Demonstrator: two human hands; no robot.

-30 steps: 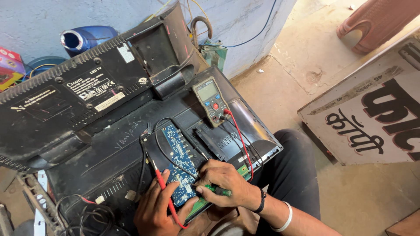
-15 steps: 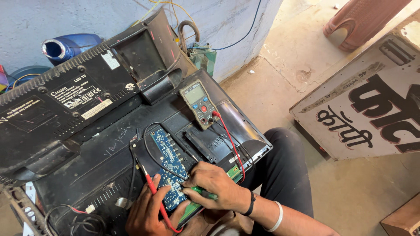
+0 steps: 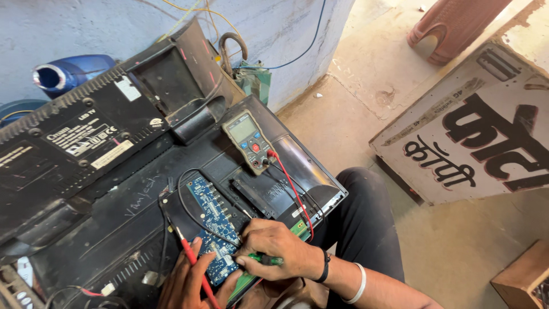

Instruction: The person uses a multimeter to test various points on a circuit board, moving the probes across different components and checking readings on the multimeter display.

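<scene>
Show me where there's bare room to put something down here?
Bare concrete floor lies open between the wall, the painted signboard and the knee. Crowded: the circuit board, where the left hand, right hand and meter leads gather.

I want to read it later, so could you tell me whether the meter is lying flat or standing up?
Lying flat: the meter rests face up on the black television back, screen and dial showing.

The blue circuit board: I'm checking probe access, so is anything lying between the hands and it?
Nothing solid blocks it. Both hands already rest at the blue circuit board: the left hand holds the red probe, the right hand a green-handled tool. Only a thin black wire loops across the board's surface.
</scene>
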